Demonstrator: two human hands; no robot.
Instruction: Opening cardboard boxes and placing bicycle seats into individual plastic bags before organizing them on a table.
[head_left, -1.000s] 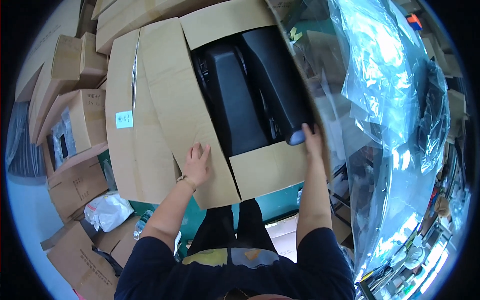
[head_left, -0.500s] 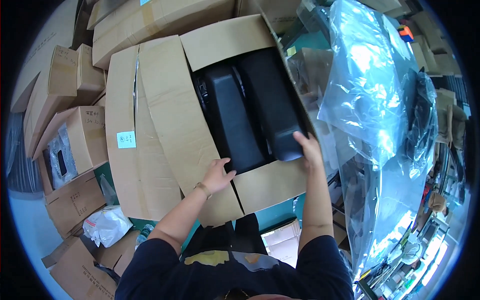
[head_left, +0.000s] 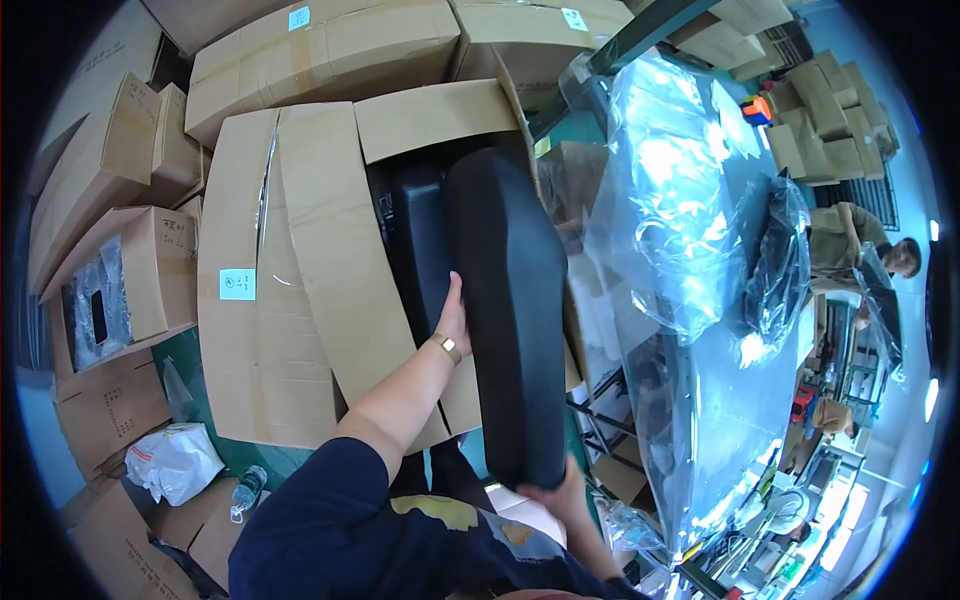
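Observation:
A long black padded piece [head_left: 520, 300] with a smooth, leather-like surface is raised out of an open cardboard box [head_left: 440, 112], tilted toward me. My left hand [head_left: 455, 320] presses along its left side, with some fingers hidden behind it. Around its near end, low in the view, my right hand [head_left: 560, 495] is wrapped; part of that hand is hidden too. Another black padded piece [head_left: 420, 240] lies in the box, to the left of the raised one.
Closed cardboard boxes [head_left: 330, 50] stand beyond and to the left. On the right, clear plastic sheeting [head_left: 660, 190] covers a large table-like surface. A white plastic bag [head_left: 175, 462] and a bottle [head_left: 248, 490] lie at lower left. Another person [head_left: 850, 240] is at far right.
The right-hand black piece has come up out of the box toward me. My right hand has moved down to its near end; my left hand has shifted from the box flap to its side.

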